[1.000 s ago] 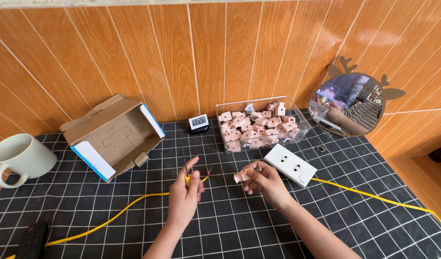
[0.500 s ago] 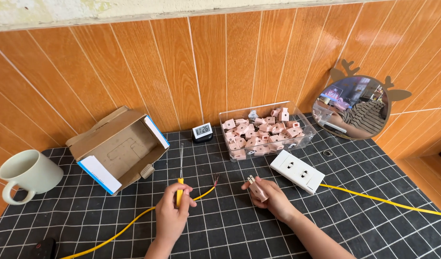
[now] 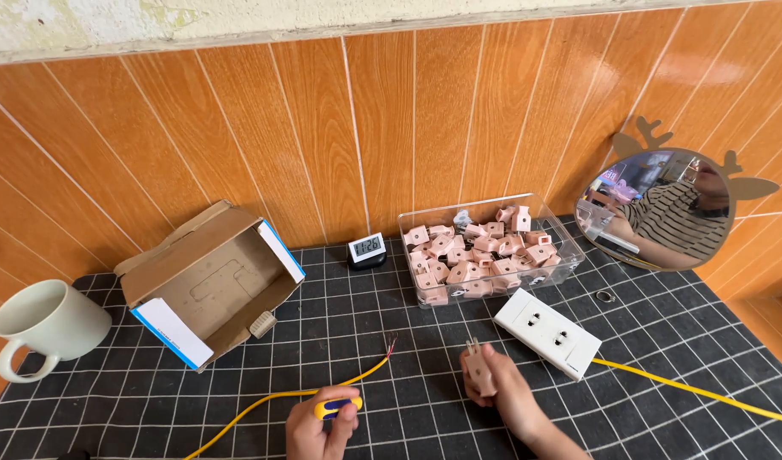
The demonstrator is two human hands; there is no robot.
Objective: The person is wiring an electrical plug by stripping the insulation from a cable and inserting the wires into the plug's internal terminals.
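Fingers of right hand pinch pink plug, prongs up | left hand curled round yellow-blue tool | yellow cable bared end up-right of left fingers, nearer left, axis slanting toward plug.

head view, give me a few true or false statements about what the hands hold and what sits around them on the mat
1. The right hand holds a pink plug. True.
2. The left hand has its grip on the white mug. False: it grips a yellow-and-blue tool handle by the yellow cable; the mug stands apart at the far left.
3. The clear tub holds pink plugs. True.
4. The cardboard box is shut. False: it lies open on its side.
5. The white socket strip lies inside the tub. False: it lies on the mat in front of it.
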